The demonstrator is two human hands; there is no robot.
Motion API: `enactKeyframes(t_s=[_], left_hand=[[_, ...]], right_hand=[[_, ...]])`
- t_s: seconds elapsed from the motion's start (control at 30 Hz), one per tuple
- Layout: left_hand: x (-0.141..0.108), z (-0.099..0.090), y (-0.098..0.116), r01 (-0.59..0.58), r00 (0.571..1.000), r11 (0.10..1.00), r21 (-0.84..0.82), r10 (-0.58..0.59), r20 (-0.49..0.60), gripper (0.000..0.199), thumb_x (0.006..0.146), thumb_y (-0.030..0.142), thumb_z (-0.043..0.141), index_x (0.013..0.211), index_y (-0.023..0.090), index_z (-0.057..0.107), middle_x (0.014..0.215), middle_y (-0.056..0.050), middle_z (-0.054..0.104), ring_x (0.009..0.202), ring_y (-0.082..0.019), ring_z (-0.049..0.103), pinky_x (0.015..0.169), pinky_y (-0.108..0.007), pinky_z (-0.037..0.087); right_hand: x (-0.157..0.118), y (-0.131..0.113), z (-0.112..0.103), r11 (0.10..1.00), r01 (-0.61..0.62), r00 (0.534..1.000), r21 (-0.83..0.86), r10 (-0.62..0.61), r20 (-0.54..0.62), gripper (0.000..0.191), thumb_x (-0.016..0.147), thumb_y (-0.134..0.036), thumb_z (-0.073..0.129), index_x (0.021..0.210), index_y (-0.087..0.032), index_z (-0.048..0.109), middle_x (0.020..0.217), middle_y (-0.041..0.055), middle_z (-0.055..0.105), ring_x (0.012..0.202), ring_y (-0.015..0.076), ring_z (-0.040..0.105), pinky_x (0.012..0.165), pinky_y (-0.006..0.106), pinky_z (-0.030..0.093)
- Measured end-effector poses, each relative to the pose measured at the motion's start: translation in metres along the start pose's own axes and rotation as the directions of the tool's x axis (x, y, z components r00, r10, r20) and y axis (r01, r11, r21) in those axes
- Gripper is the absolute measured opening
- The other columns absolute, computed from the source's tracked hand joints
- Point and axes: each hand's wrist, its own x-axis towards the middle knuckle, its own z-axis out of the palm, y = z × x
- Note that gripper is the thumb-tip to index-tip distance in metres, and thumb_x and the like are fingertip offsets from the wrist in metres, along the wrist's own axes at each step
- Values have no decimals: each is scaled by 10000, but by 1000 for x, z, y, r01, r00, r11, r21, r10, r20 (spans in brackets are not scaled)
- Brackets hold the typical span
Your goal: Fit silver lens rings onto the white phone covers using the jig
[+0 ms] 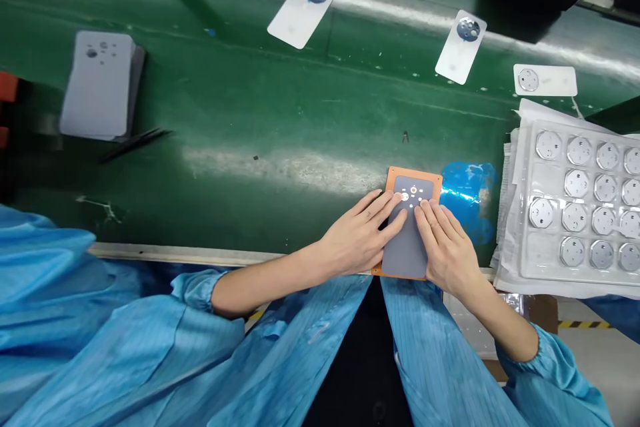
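Note:
A grey panel [406, 247] with several small holes near its top lies in an orange fixture [415, 172] at the table's front edge. My left hand [361, 230] rests on the panel's left side, fingers apart and stretched toward the holes. From the right, my right hand [449, 247] lies over the panel's right edge, its fingers stretched out flat with the tips just below the holes. Both hands press or rest on the panel without wrapping round it. Their palms hide parts of the fixture's sides.
A clear tray [543, 170] of round discs stands at the right, beside a blue film patch [467, 197]. White panels [295, 19] lie along the back. Far left are stacked grey panels [95, 97] and dark tweezers [136, 143].

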Motion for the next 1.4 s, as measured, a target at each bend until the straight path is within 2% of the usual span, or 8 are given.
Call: enactKeyframes(t_s=[0.17, 0.3, 0.4, 0.53, 0.67, 1.1, 1.27, 1.4], left_hand=[[-7, -4, -15, 6, 1000, 979, -206, -4, 12, 681, 875, 260, 689, 1493, 104, 450, 1586, -235, 420, 1503, -415, 351, 1231, -615, 308], [2, -19, -30, -31, 973, 884, -466, -80, -217, 747, 911, 285, 727, 1549, 145, 365, 1599, -225, 405, 1538, -364, 312, 1225, -583, 354], [22, -37, -28, -82, 905, 761, -644, -214, -367, 594, 906, 272, 754, 1439, 175, 510, 1421, -167, 617, 1349, -283, 579, 1129, -450, 497], [50, -54, -11, -213, 849, 679, -702, -227, -477, 165, 927, 196, 715, 1084, 155, 681, 1003, -60, 768, 883, -148, 735, 834, -246, 594], [67, -56, 1, -384, 741, 724, -573, -130, -659, 32, 952, 121, 643, 970, 139, 663, 898, -71, 761, 837, -154, 732, 799, -256, 597], [67, -66, -2, -399, 649, 799, -450, -100, -754, 70, 949, 97, 625, 923, 161, 630, 846, -60, 720, 804, -149, 689, 773, -271, 587], [71, -66, -17, -368, 641, 732, -574, -248, -727, 70, 931, 154, 707, 886, 152, 654, 826, -45, 702, 750, -122, 668, 713, -225, 567], [72, -68, -29, -392, 704, 749, -534, -129, -698, 20, 948, 145, 676, 932, 152, 685, 889, -67, 744, 818, -141, 712, 772, -238, 588]], right_hand=[[-4, 0, -6, 992, 1, 996, 125, 10, -88, 632, 917, -49, 443, 1548, -89, 428, 1522, 203, 532, 1449, 337, 481, 1171, 522, 473], [1, -3, -20, 816, 82, 942, 572, 125, -313, 447, 965, -175, 562, 1409, -190, 606, 1400, 153, 654, 1355, 326, 584, 1109, 542, 527], [12, -3, -27, 329, 202, 777, 923, 519, -355, 232, 921, -209, 622, 1116, -251, 739, 1113, 63, 768, 1112, 266, 718, 1025, 510, 575], [30, 3, -30, -450, 389, 703, 804, 709, 57, 86, 766, -190, 712, 825, -224, 661, 816, -24, 700, 888, 142, 709, 903, 320, 603], [38, 7, -32, -711, 431, 717, 555, 644, 269, 222, 659, -94, 681, 765, -217, 531, 729, -62, 614, 768, 92, 657, 832, 254, 595], [40, 5, -33, -717, 443, 714, 538, 645, 273, 292, 659, -79, 689, 759, -230, 459, 721, -77, 575, 743, 84, 625, 803, 241, 582], [42, 6, -44, -411, 443, 604, 797, 794, 73, 168, 752, -202, 731, 796, -241, 573, 785, -32, 610, 839, 129, 658, 820, 287, 578], [42, 14, -50, -146, 412, 556, 899, 822, -121, 181, 717, -245, 767, 839, -271, 636, 800, -20, 603, 842, 158, 649, 821, 323, 574]])
